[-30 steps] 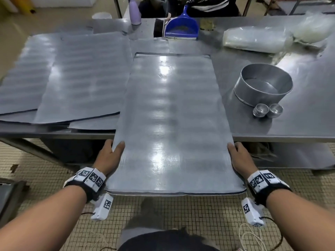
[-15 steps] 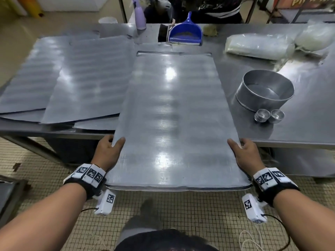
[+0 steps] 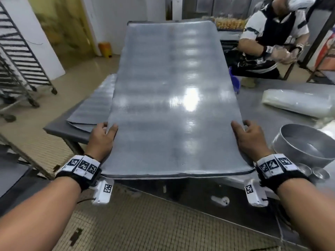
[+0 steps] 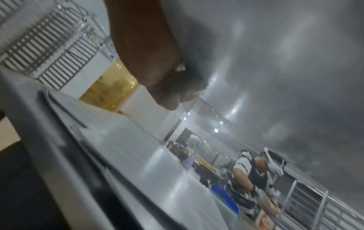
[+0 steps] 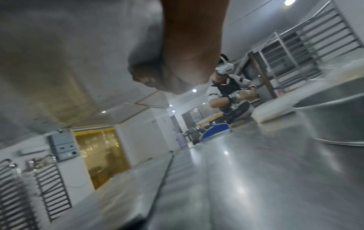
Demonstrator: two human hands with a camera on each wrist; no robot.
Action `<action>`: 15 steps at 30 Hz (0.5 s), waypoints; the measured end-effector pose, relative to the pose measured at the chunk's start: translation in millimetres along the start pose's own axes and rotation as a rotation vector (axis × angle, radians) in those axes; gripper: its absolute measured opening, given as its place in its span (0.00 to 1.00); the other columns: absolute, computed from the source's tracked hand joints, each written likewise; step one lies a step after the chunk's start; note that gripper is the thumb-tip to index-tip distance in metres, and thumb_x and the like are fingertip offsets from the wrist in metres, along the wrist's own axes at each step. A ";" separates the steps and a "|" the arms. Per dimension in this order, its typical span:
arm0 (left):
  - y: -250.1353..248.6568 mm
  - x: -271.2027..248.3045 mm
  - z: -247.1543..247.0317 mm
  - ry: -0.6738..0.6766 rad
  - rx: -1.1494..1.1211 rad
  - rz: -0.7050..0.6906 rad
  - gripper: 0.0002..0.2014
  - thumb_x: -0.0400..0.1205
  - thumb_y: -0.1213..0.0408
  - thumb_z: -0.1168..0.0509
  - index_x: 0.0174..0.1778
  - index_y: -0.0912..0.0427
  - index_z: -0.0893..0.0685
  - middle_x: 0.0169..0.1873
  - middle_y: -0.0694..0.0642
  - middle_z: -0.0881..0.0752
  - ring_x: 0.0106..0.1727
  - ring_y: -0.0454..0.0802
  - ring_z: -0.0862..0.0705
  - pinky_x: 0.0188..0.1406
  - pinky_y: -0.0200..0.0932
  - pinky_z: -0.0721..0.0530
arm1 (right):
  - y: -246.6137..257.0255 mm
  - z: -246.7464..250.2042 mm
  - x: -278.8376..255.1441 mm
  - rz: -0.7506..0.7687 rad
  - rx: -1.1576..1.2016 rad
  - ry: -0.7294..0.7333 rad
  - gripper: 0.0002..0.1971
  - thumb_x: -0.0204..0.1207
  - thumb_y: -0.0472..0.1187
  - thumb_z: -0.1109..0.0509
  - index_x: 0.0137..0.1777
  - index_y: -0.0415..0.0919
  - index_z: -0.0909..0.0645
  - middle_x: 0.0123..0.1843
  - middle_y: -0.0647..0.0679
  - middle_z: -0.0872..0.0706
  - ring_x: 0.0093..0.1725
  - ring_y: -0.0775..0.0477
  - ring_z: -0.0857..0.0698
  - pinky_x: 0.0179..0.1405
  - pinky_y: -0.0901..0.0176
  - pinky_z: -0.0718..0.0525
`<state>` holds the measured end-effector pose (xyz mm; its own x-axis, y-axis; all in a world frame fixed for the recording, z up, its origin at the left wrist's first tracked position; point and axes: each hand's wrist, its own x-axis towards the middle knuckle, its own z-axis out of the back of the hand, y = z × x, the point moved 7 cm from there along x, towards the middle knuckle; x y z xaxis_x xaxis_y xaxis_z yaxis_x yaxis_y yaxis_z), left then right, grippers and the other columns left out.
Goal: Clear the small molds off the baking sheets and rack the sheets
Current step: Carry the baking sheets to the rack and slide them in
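Observation:
I hold a large flat metal baking sheet lifted off the steel table, its far end raised. My left hand grips its left edge, thumb on top and fingers beneath. My right hand grips the right edge the same way. Both wrist views show the sheet's underside above my curled fingers. Two small round molds sit by my right wrist near the table's front edge. More sheets lie stacked on the table's left.
A wheeled tray rack stands at the far left on the tiled floor. A round cake tin and a plastic-wrapped bundle sit on the table's right. Another person works behind the table. A blue dustpan peeks out behind the sheet.
The sheet has come up off the table with its far end tilted upward. My head has risen, so the room, the rack and the other person are now in view.

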<state>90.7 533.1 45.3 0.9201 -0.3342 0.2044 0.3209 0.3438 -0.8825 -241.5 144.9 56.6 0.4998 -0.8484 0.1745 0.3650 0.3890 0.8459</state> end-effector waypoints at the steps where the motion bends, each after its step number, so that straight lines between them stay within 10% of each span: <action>1: -5.5 8.8 19.8 -0.025 0.010 -0.017 0.15 0.86 0.52 0.33 0.56 0.62 0.17 0.45 0.55 0.11 0.45 0.52 0.12 0.42 0.44 0.19 | 23.3 -12.0 8.1 0.041 0.015 -0.002 0.30 0.75 0.67 0.33 0.59 0.40 0.16 0.55 0.42 0.09 0.54 0.40 0.11 0.59 0.38 0.14; 8: -5.6 60.1 166.1 -0.274 0.073 -0.064 0.19 0.79 0.47 0.26 0.51 0.61 0.14 0.45 0.55 0.09 0.46 0.53 0.11 0.50 0.53 0.14 | 156.6 -116.4 36.4 0.223 0.148 0.090 0.21 0.77 0.60 0.27 0.53 0.40 0.15 0.48 0.48 0.11 0.47 0.45 0.12 0.51 0.46 0.13; 15: 15.0 74.6 307.0 -0.483 0.024 -0.044 0.07 0.80 0.61 0.25 0.41 0.52 0.17 0.34 0.42 0.11 0.33 0.32 0.14 0.39 0.38 0.14 | 281.2 -248.5 38.5 0.416 0.223 0.250 0.14 0.78 0.54 0.25 0.46 0.43 0.18 0.46 0.48 0.11 0.47 0.45 0.12 0.52 0.47 0.15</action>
<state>233.2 782.8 177.3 0.9026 0.0949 0.4198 0.3619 0.3606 -0.8597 75.6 310.9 175.9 0.7484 -0.5167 0.4159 -0.0664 0.5655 0.8221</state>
